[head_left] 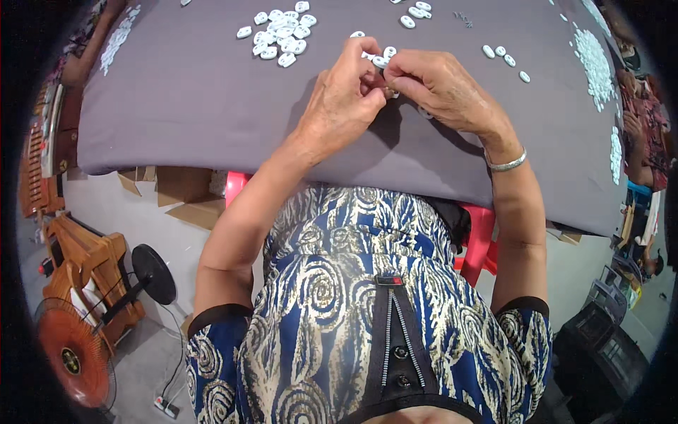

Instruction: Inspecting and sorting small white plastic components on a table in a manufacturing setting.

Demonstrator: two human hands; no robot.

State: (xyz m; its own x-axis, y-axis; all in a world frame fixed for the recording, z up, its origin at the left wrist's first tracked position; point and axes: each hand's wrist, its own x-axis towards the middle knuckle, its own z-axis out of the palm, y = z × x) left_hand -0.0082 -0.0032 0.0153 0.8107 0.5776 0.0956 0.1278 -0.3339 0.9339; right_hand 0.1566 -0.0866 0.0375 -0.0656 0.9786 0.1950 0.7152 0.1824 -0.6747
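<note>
The left hand [346, 95] and right hand [446, 90] nearly meet over the grey-covered surface [191, 99], fingers curled and thumbs drawn in; I cannot tell what either one grips, as the fingertips hide it. An oval white piece [379, 62] shows in the gap between them, by the right fingertips; whether it is held is unclear. More white pieces lie just beyond. To the left sits a pile [284, 30] of them; four stand apart to the right, near small screws [463, 20].
</note>
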